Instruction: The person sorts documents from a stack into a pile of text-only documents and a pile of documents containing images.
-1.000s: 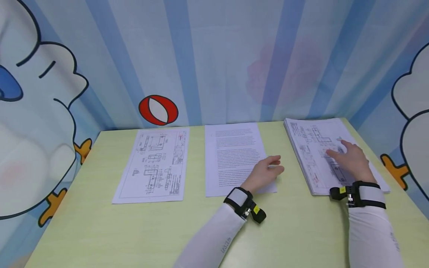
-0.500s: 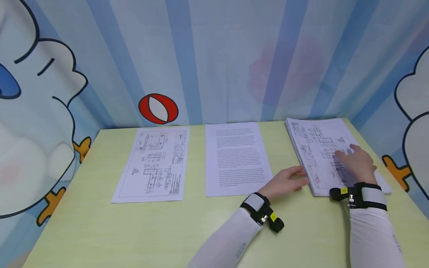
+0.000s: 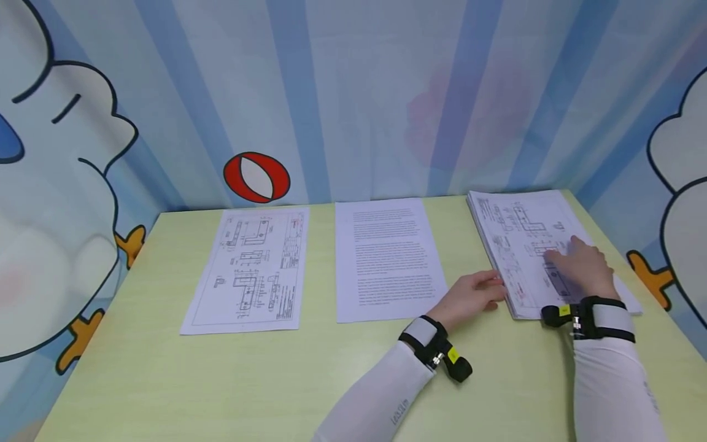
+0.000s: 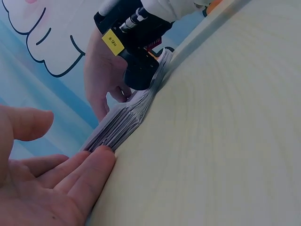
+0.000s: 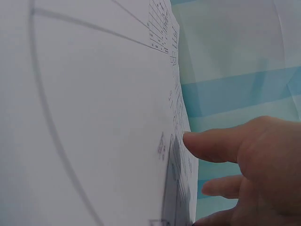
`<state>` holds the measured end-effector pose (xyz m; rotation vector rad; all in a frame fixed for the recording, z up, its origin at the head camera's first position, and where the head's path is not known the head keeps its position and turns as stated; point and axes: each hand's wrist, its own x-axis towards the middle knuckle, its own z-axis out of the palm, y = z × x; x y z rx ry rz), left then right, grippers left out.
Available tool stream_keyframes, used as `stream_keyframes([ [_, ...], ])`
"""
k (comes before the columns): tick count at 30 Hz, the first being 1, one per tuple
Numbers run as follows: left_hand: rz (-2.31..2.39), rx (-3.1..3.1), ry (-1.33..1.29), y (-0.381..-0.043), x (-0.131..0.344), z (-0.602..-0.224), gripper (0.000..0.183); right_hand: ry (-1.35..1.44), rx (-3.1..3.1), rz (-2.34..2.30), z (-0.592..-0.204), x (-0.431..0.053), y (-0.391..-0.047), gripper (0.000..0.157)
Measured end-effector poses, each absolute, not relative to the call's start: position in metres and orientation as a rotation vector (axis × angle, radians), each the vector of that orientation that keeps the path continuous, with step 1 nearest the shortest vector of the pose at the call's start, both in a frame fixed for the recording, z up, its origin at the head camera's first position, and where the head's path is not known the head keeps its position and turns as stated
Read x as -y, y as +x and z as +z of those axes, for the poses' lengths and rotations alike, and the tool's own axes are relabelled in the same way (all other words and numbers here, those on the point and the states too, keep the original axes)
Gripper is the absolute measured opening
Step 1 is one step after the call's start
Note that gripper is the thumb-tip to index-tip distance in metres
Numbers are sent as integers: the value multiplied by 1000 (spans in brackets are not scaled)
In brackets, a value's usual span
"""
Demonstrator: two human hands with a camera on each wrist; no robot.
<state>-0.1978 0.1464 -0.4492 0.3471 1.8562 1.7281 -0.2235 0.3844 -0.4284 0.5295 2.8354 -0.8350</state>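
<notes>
A thick stack of paper (image 3: 516, 245), topped by a technical drawing, lies at the right of the table. My left hand (image 3: 468, 299) is at the stack's left edge, palm sideways. In the left wrist view its straight fingers (image 4: 96, 169) touch the sheet edges low by the tabletop, and the thumb stands apart. Over the top sheet is my right hand (image 3: 585, 267), thumb and fingers spread, gripping nothing. The right wrist view has its thumb tip (image 5: 195, 141) close over the printed drawing.
A text page (image 3: 389, 258) lies mid-table, left of the stack. Farther left is a single drawing sheet (image 3: 248, 270). Behind the pale table (image 3: 221, 380) hangs a striped blue curtain (image 3: 364, 98) with cartoon figures at both sides.
My left hand has moved right, from over the text page to the stack's left edge. The right hand has shifted slightly toward me on the stack, its thumb uncovering more of the drawing.
</notes>
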Motion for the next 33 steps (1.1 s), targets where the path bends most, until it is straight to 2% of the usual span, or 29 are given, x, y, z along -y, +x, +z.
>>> stream_keyframes([
  [15, 1841, -1773, 205, -201, -149, -452, 53, 308, -2831, -679, -427, -388, -220, 90],
  [24, 1962, -1681, 2, -210, -158, -450, 44, 177, -2833, -595, -424, -383, -223, 94],
  [33, 1954, -1696, -28, -213, -160, -449, 29, 175, -2876, -557, -423, -366, -219, 90],
])
